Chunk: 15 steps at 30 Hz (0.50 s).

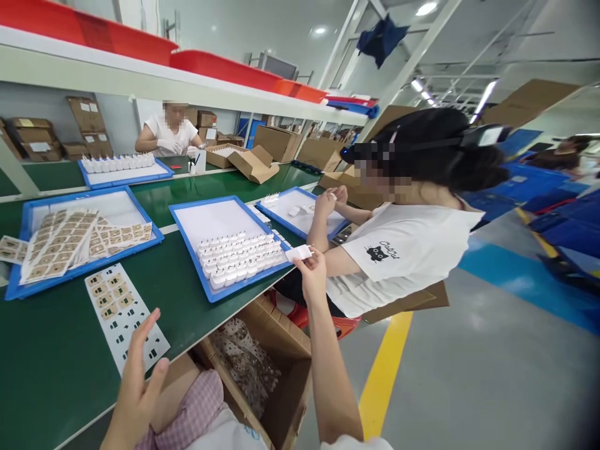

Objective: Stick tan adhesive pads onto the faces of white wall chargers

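We pinched a small white part in our right hand near the blue-rimmed tray; our left hand spread open, empty, by the sticker sheet.

The left hand covers part of the near end of the sticker sheet; its forearm is cut off below. The right hand hides one end of the white piece. Contents of the cardboard box, below the table's near edge, cannot be made out. The item between the neighbouring co-worker's hands is too small to tell.
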Tool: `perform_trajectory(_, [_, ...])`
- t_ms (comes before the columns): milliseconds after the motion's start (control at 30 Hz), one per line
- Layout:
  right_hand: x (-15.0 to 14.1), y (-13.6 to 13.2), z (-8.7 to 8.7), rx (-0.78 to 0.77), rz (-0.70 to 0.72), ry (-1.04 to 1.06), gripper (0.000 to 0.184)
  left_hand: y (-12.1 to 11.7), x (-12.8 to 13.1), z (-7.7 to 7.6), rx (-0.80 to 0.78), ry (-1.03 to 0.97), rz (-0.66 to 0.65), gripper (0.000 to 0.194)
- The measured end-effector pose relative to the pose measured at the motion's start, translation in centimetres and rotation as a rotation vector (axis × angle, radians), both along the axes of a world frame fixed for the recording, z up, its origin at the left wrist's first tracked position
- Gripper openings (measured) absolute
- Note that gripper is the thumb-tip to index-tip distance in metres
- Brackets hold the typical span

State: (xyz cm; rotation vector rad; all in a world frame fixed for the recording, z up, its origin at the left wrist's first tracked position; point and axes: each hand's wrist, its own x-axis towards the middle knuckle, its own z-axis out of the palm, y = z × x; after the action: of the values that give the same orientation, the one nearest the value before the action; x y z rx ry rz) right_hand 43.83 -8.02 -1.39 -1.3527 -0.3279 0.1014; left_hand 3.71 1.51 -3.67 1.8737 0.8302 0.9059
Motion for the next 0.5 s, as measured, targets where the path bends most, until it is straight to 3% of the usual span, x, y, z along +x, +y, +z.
perform_trajectory(100, [4.3, 0.7, -1.3, -0.134, -0.026, -0.070, 0.057, 1.4, -2.2, -0.3, 0.050, 0.016, 0.114, 0.043])
perform_trajectory(267, [5.8, 1.9, -4.0, -0.342, -0.016, -0.171, 0.024, 2.6, -4.4, -0.8, 0.097, 0.089, 0.226, 0.037])
perform_trajectory(500, [7.7, 2.0, -4.9, -0.536, -0.111, -0.249, 0.027, 5.1, -7.9, -2.4, 0.173, 0.191, 0.284, 0.042])
